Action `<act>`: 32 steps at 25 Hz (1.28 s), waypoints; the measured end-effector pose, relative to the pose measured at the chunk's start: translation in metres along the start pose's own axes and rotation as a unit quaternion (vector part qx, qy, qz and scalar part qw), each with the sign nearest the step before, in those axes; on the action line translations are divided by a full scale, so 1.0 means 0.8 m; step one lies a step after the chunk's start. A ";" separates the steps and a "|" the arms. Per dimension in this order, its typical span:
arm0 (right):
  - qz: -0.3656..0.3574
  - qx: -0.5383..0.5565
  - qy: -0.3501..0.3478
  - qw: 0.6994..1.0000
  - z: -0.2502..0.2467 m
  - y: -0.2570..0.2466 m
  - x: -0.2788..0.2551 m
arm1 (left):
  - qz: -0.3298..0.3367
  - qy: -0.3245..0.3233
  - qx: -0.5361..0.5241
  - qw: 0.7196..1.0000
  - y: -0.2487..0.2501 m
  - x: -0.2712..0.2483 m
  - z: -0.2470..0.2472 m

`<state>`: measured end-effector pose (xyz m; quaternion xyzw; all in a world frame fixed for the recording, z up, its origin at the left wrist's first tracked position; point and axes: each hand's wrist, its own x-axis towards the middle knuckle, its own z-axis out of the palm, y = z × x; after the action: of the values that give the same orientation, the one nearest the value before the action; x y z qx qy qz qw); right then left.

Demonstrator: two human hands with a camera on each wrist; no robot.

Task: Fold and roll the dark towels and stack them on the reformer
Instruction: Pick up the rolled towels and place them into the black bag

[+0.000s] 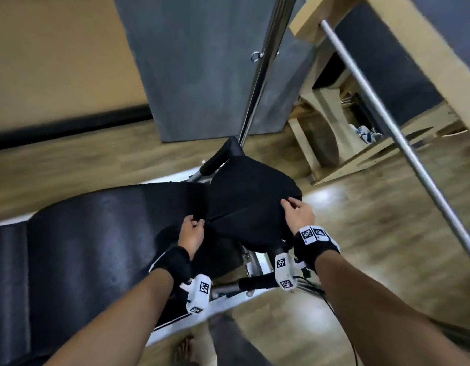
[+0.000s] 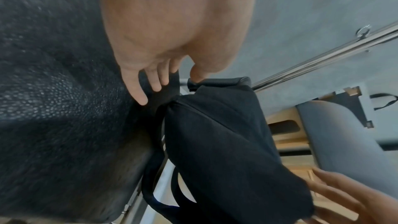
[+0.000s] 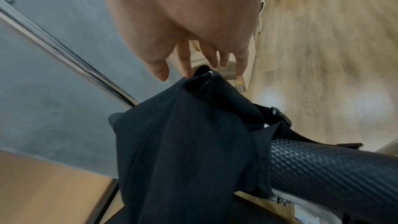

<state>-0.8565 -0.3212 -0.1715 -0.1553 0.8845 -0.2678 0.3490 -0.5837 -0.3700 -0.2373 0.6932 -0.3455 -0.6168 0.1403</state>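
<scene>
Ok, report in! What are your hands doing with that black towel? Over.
Left hand pinches near edge of dark towel. Right hand pinches far edge. Towel draped over padded bar at reformer end. Nothing blocking.

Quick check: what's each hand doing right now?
Left hand: pinches the near-left edge of the dark towel.
Right hand: pinches the towel's right corner.

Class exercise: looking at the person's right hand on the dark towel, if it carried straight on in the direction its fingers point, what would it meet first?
The right hand pinches the dark towel at its far edge. Beyond its fingertips lies only the wooden floor, well below; nothing else shows in that line, though depth is unclear.
</scene>
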 end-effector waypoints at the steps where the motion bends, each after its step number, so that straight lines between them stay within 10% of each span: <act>1: 0.007 -0.008 0.007 1.000 0.006 0.001 0.018 | -0.007 -0.002 -0.015 1.000 -0.003 0.014 0.006; 11: -0.003 -0.092 -0.010 0.996 0.023 0.005 0.073 | 0.113 -0.007 0.049 0.992 0.012 0.040 0.025; 15: -0.038 -0.182 -0.063 0.981 0.012 -0.001 0.051 | 0.227 0.106 0.255 0.934 0.037 -0.020 0.008; 19: -0.071 -0.255 0.009 0.964 0.000 -0.024 0.006 | 0.302 0.111 0.236 0.917 0.059 -0.087 -0.040; 24: -0.228 -0.488 0.095 0.837 -0.019 -0.066 -0.097 | 0.425 0.110 0.417 0.796 0.063 -0.184 -0.155; 27: -0.259 -0.487 -0.004 0.834 -0.034 -0.100 -0.178 | 0.422 0.061 0.572 0.700 0.038 -0.253 -0.226; 32: -0.334 -0.495 -0.120 0.793 -0.050 -0.141 -0.348 | 0.312 0.130 0.527 0.780 -0.021 -0.373 -0.343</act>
<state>-0.6775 -0.2695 0.0670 -0.6236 0.7402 0.1271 0.2168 -0.3175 -0.2270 0.0335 0.5870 -0.7924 -0.1647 -0.0188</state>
